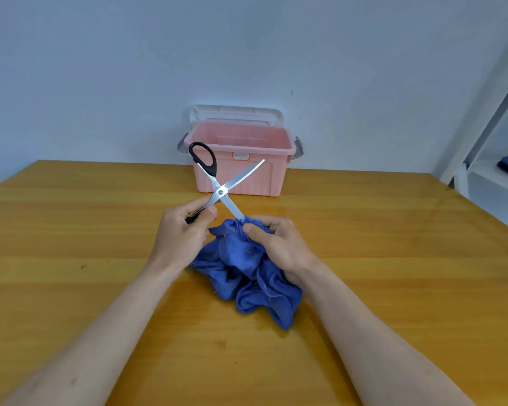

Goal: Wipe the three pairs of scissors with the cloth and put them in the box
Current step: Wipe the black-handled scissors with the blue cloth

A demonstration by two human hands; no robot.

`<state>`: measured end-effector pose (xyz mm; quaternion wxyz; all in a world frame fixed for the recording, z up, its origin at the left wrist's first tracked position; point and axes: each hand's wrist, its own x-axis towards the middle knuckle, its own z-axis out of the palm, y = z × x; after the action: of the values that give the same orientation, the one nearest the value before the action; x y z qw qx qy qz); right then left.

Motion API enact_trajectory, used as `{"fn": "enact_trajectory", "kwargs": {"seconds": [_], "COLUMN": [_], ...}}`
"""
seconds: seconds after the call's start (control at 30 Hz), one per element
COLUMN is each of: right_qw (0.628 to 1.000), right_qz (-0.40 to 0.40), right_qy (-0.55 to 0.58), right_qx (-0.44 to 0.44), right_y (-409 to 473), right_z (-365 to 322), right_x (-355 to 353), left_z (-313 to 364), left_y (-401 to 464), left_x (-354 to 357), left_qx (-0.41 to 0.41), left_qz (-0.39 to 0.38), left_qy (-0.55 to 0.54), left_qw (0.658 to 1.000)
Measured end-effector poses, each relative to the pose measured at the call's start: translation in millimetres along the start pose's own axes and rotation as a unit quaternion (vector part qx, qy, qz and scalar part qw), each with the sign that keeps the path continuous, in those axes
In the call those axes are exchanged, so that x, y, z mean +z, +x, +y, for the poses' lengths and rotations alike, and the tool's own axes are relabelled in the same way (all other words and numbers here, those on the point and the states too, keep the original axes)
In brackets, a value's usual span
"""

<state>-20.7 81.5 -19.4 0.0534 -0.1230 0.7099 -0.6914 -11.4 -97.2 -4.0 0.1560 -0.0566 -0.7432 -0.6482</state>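
Note:
A pair of black-handled scissors [221, 191] is spread wide open above the table. My left hand [185, 230] grips its lower handle, while the upper handle loop stands free in front of the box. One blade points up and right; the other blade's tip goes down into the blue cloth [247, 271]. My right hand [272, 240] pinches the cloth around that tip, and the rest of the cloth lies bunched on the table. The pink box [241, 168] stands open at the back against the wall, its white lid behind it. No other scissors are visible.
The wooden table [100, 259] stretches left and right of my arms. A white shelf frame [481, 136] stands at the right edge, with a dark blue object on it. A pale wall is right behind the box.

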Motion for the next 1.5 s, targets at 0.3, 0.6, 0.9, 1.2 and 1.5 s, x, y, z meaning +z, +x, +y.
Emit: {"fn": "enact_trajectory", "kwargs": {"seconds": [0.3,0.6,0.9,1.2,1.5], "right_qw": [0.997,0.999,0.999,0.999,1.000], "right_qz": [0.069,-0.009,0.041,0.030,0.022], "right_qy": [-0.020,0.038,-0.007,0.005,-0.010], "right_qx": [-0.027,0.005,0.005,-0.021,0.007], "right_y": [0,-1,-1,0,-3], "right_z": [-3,1,2,0,-1], "right_x": [9,6,8,15,9], "left_z": [6,2,7,3,4], "left_y": [-7,0,-4,-1,2], "left_x": [2,-1,3,1,-2], "left_qx": [0.003,-0.021,0.019,-0.020,-0.019], "left_qz": [-0.036,0.009,-0.011,-0.004,0.014], "left_qy": [0.012,-0.011,0.000,-0.024,-0.026], "left_qw": [0.999,1.000,1.000,1.000,0.999]}}
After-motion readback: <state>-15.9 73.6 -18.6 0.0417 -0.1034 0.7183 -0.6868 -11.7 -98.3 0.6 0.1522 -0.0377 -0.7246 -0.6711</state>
